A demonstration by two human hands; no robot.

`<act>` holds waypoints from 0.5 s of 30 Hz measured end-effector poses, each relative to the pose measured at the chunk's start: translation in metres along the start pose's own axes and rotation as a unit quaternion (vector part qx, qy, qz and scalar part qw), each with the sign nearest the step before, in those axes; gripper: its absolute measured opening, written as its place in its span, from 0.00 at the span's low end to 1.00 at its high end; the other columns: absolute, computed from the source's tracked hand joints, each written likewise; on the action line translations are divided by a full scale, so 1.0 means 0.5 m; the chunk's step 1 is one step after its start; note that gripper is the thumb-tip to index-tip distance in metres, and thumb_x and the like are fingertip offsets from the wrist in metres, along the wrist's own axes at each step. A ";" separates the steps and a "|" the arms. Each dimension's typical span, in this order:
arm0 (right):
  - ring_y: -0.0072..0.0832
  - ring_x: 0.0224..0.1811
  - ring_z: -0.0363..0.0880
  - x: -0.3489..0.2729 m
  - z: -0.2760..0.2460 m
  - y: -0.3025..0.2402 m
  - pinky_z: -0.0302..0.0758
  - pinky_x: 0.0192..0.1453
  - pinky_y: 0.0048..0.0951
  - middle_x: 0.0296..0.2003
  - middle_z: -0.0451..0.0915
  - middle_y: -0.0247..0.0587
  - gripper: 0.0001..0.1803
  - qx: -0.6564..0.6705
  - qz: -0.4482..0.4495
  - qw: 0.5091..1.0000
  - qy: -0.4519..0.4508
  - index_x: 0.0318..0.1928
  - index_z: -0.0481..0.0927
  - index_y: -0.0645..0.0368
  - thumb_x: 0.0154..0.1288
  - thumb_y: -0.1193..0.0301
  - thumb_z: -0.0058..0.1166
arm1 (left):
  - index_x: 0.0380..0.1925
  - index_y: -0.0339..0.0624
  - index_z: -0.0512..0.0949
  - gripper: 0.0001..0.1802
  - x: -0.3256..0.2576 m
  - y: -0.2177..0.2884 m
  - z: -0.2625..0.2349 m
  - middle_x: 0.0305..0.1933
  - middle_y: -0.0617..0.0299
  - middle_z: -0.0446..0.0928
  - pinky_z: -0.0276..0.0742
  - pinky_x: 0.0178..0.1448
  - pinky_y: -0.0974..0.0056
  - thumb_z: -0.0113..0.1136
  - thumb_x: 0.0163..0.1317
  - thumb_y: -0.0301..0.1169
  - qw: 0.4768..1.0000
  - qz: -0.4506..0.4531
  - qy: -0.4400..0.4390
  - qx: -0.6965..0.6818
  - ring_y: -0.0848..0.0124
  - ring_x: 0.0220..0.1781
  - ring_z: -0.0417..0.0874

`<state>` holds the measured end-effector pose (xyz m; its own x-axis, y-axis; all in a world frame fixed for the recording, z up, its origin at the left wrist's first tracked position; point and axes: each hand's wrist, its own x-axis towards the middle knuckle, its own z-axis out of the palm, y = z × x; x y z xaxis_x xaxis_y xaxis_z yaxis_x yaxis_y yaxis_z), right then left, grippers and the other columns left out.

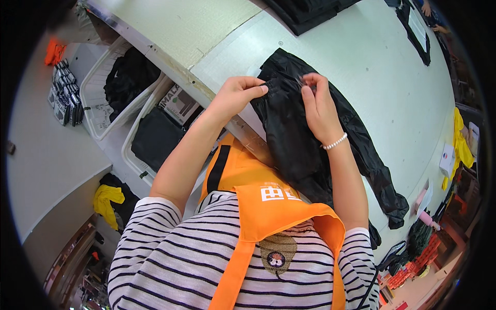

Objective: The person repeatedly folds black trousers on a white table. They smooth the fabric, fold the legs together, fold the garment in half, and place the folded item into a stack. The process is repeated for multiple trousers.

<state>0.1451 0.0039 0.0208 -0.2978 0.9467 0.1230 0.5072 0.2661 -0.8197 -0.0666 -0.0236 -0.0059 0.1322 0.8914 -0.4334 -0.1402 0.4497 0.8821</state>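
Note:
A black garment (pixel 294 134) of thin, shiny fabric lies over the table's near edge and hangs partly in front of me. Its gathered upper edge is toward the far side, and a long sleeve or leg trails to the right, ending in a gathered cuff. With thumb and forefinger, my left hand (pixel 240 95) pinches the garment's upper left edge. My right hand (pixel 321 108) has thumb and fingers curled together on the gathered fabric nearby; its fingertips are slightly blurred. Whether the garment is a jacket or trousers I cannot tell.
Folded black fabric (pixel 310 13) lies at the table's (pixel 361 67) far side. White baskets (pixel 98 132) on the left hold black fabric and a flat package. Beyond them lie stacked packages (pixel 64 95). Yellow fabric (pixel 460 144), a small white box (pixel 446 159) and a pink bottle (pixel 428 219) line the right edge.

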 end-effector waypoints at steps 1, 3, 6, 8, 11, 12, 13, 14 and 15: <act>0.36 0.35 0.78 -0.010 -0.007 -0.004 0.74 0.40 0.29 0.38 0.73 0.44 0.11 -0.016 -0.009 1.000 -0.018 0.45 0.72 0.58 0.64 0.70 0.53 | 0.41 0.32 0.80 0.13 -0.001 0.005 0.005 0.38 0.65 0.80 0.68 0.52 0.73 0.61 0.58 0.30 1.000 0.001 0.012 -0.002 0.78 0.43 0.77; 0.37 0.35 0.78 -0.023 -0.023 -0.019 0.74 0.39 0.30 0.38 0.74 0.43 0.10 -0.048 -0.027 0.997 -0.052 0.43 0.72 0.58 0.63 0.70 0.53 | 0.41 0.32 0.80 0.13 -0.003 0.012 0.013 0.38 0.65 0.80 0.67 0.52 0.72 0.60 0.59 0.30 1.000 0.005 0.015 -0.010 0.78 0.43 0.77; 0.38 0.36 0.78 -0.023 -0.023 -0.029 0.74 0.37 0.32 0.37 0.75 0.40 0.10 -0.091 -0.075 0.992 -0.051 0.41 0.74 0.58 0.61 0.70 0.56 | 0.42 0.32 0.80 0.13 -0.002 0.024 0.022 0.39 0.64 0.80 0.67 0.53 0.72 0.58 0.60 0.30 1.000 0.019 0.004 -0.003 0.78 0.44 0.76; 0.37 0.35 0.78 -0.019 -0.020 -0.036 0.74 0.36 0.31 0.36 0.75 0.39 0.10 -0.093 -0.087 0.991 -0.040 0.40 0.75 0.57 0.59 0.69 0.58 | 0.41 0.32 0.80 0.14 -0.004 0.035 0.027 0.39 0.64 0.81 0.66 0.54 0.73 0.56 0.62 0.31 1.000 0.029 -0.002 0.006 0.78 0.44 0.76; 0.37 0.34 0.78 -0.009 -0.023 -0.048 0.74 0.36 0.31 0.36 0.75 0.39 0.10 -0.119 -0.101 0.987 -0.046 0.39 0.75 0.57 0.59 0.69 0.58 | 0.42 0.32 0.80 0.14 -0.011 0.045 0.032 0.39 0.65 0.81 0.66 0.54 0.73 0.54 0.63 0.33 0.999 0.040 -0.003 0.013 0.78 0.45 0.76; 0.36 0.34 0.78 -0.007 -0.023 -0.048 0.74 0.36 0.31 0.36 0.75 0.39 0.10 -0.125 -0.105 0.986 -0.046 0.40 0.75 0.58 0.59 0.69 0.58 | 0.42 0.32 0.80 0.15 -0.011 0.046 0.031 0.40 0.65 0.81 0.66 0.55 0.73 0.53 0.64 0.33 0.999 0.044 -0.004 0.013 0.78 0.45 0.76; 0.35 0.33 0.78 -0.005 -0.023 -0.047 0.74 0.36 0.30 0.35 0.75 0.38 0.11 -0.131 -0.110 0.984 -0.046 0.40 0.75 0.58 0.59 0.69 0.58 | 0.42 0.32 0.80 0.15 -0.012 0.046 0.030 0.40 0.65 0.81 0.66 0.55 0.73 0.53 0.64 0.33 0.999 0.048 -0.005 0.013 0.78 0.45 0.76; 0.35 0.32 0.77 -0.004 -0.024 -0.047 0.74 0.36 0.30 0.35 0.74 0.38 0.11 -0.138 -0.114 0.983 -0.046 0.41 0.75 0.58 0.58 0.69 0.59 | 0.42 0.33 0.80 0.15 -0.012 0.045 0.030 0.40 0.65 0.81 0.66 0.55 0.73 0.53 0.64 0.33 0.999 0.045 -0.006 0.012 0.78 0.45 0.76; 0.33 0.31 0.77 -0.006 -0.020 -0.051 0.74 0.36 0.29 0.34 0.74 0.37 0.12 -0.091 -0.095 0.991 -0.029 0.41 0.76 0.58 0.58 0.70 0.59 | 0.42 0.33 0.80 0.15 -0.012 0.043 0.029 0.40 0.65 0.80 0.66 0.55 0.73 0.53 0.64 0.33 0.999 0.042 -0.008 0.011 0.78 0.45 0.76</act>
<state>0.1411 -0.0038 0.0472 -0.4454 0.8657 0.2284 0.5727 0.4716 -0.6705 -0.0561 -0.0201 0.0182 0.1357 0.9248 -0.3554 -0.1304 0.3722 0.9189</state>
